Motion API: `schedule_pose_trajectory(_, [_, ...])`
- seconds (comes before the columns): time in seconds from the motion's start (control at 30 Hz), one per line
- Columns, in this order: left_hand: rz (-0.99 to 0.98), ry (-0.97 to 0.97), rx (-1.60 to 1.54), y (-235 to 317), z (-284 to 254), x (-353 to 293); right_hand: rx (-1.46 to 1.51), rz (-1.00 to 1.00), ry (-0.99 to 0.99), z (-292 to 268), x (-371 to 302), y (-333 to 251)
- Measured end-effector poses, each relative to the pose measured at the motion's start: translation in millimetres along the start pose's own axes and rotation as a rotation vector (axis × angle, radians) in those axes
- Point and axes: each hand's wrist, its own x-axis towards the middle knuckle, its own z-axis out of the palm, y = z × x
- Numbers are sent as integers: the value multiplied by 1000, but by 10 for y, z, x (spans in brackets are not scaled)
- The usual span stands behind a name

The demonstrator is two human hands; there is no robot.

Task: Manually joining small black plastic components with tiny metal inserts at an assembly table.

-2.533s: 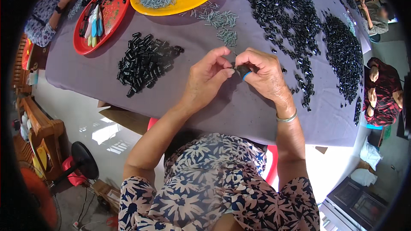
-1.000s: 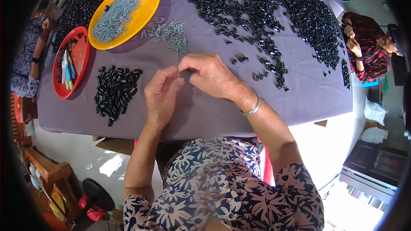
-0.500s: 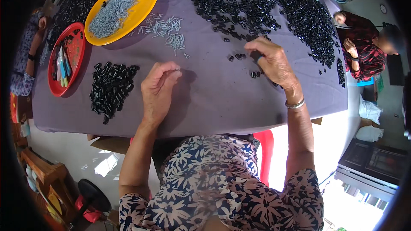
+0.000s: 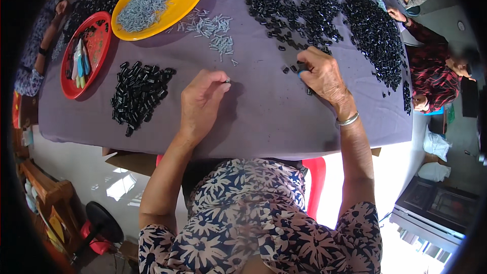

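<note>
My left hand (image 4: 202, 105) hovers over the table with thumb and forefinger pinched together. A tiny greyish tip shows between them, too small to name. To its left lies a heap of short black cylindrical pieces (image 4: 137, 99). Farther off are loose small grey pins (image 4: 221, 44). My right hand (image 4: 327, 78) is curled closed near a few loose black pieces (image 4: 289, 69). Something dark, with a bit of blue beside it, shows at its thumb and fingers; most of it is hidden.
A yellow plate (image 4: 195, 1) of grey pins and a red tray (image 4: 105, 26) with coloured-handled tools stand at the left on the purple-grey tablecloth (image 4: 264, 127). Big black piles (image 4: 284, 0) cover the far side. Other people sit at left and right, one in a red-black shirt (image 4: 431, 78).
The view has shifted slightly. My left hand stays pinched, a greyish tip now showing. My right hand has curled closer over the loose black pieces. The person at right has moved their arms.
</note>
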Motion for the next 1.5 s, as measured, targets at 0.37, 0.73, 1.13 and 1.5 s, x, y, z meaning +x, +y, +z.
schedule_pose_trajectory(0.37, [39,-40,-16,18,22,1,612,18,-116,501,263,-668])
schedule_pose_trajectory(0.73, [121,-30,135,105,-34,-7,435,-175,-150,382,330,-937])
schedule_pose_trajectory(1.13, [-68,3,-227,89,20,-37,569,-110,-229,507,332,-858])
schedule_pose_trajectory(1.5, [-93,28,-296,48,6,-40,676,-86,-170,513,325,-960])
